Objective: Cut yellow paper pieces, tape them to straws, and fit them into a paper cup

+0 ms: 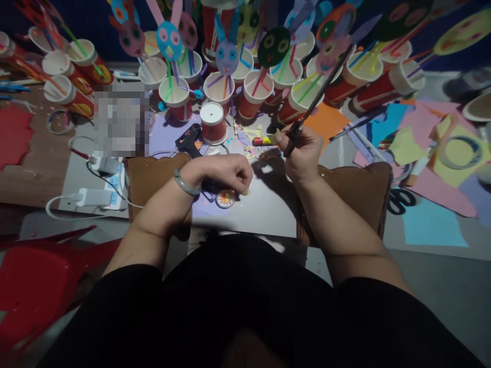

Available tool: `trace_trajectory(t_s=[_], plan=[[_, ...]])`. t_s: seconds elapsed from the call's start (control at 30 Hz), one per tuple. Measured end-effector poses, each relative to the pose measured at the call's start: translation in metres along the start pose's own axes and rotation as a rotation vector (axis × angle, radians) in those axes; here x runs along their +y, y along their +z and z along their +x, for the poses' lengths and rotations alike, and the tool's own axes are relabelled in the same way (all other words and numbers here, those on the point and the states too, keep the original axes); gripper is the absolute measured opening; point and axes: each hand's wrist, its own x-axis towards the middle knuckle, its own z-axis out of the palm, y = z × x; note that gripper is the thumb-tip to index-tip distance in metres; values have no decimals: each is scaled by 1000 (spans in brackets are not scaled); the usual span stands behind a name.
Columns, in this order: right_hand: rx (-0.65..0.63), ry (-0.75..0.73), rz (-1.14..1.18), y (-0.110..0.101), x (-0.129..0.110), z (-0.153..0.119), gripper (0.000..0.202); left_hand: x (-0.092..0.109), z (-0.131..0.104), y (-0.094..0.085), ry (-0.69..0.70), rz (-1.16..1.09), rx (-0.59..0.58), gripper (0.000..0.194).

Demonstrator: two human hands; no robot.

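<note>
My right hand (305, 153) is closed around dark scissors (316, 97), whose long blades point up and away to the right. A small yellowish spot shows at its fingertips; whether it is paper or a nail I cannot tell. My left hand (228, 173), with a bangle on the wrist, hovers low over the table, fingers curled. Anything inside it is hidden. Just below it lies a round dial-patterned disc (225, 199). Beyond that hand are a black glue gun (188, 140) and an upturned red paper cup (213, 124). Paper scraps (249, 135) and a red-and-yellow marker (264, 141) lie between the hands.
Several red cups (256, 94) carrying paper animal faces on straws line the back. A power strip (115, 186) with chargers and cables sits left. Coloured paper (433, 227), a tape roll (462, 152) and black-handled scissors (401, 201) lie right. A red chair (42, 276) stands at lower left.
</note>
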Motion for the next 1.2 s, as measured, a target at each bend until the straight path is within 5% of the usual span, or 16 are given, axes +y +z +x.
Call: trace_trajectory(t_s=[0.07, 0.23, 0.43, 0.67, 0.77, 0.93, 1.0, 1.1, 1.2], plan=[[11, 1, 4, 1, 1, 1, 48, 1, -5, -2, -84, 37, -133, 11], [3, -53, 26, 2, 5, 1, 45, 3, -13, -7, -231, 278, -243, 4], [-35, -35, 41, -1, 11, 0, 36, -3, -9, -7, -314, 382, -207, 10], [-46, -11, 6, 0, 7, -1, 38, -2, -11, -7, -255, 184, -170, 5], [-44, -4, 61, 2, 6, -1, 41, 3, -9, -7, -132, 89, -30, 26], [-86, 82, 240, 3, 5, -2, 44, -3, 6, -5, 104, -87, 621, 33], [-129, 136, 274, 3, 3, -3, 45, -7, 11, -1, 141, -170, 779, 39], [-178, 205, 257, 2, 0, -5, 45, -8, 15, 5, 157, -294, 778, 52], [-195, 240, 230, 2, 0, -7, 44, -6, 16, 8, 160, -372, 740, 45]])
